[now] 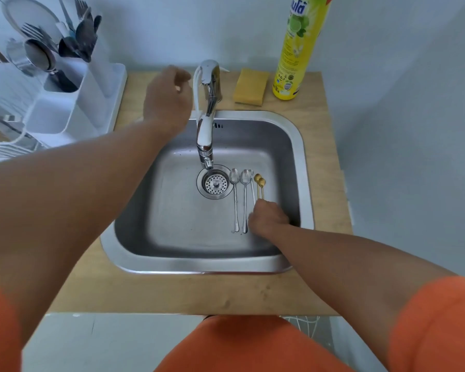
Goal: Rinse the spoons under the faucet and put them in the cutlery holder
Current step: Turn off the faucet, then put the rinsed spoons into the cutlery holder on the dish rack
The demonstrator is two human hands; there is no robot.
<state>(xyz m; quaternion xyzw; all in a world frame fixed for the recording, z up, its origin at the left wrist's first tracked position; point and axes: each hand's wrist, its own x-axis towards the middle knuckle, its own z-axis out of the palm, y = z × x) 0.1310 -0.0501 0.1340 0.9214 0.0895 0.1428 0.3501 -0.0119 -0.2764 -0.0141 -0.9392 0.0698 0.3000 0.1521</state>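
Observation:
Several spoons lie side by side in the steel sink (293,146), right of the drain: silver spoons (235,194) and two small gold spoons (260,183). My right hand (267,217) rests on the sink floor over the handles of the rightmost spoons, fingers curled; whether it grips them is hidden. My left hand (168,99) hovers just left of the chrome faucet (207,114), fingers loosely curled, holding nothing. No water runs. The white cutlery holder (89,84) stands at the back left with forks and dark spoons in it.
A yellow sponge (250,86) and a tall yellow dish-soap bottle (295,49) stand behind the sink. A white dish rack (8,135) with a metal cup is at the far left. Wooden counter (172,294) surrounds the sink. Drain strainer (215,183) sits under the spout.

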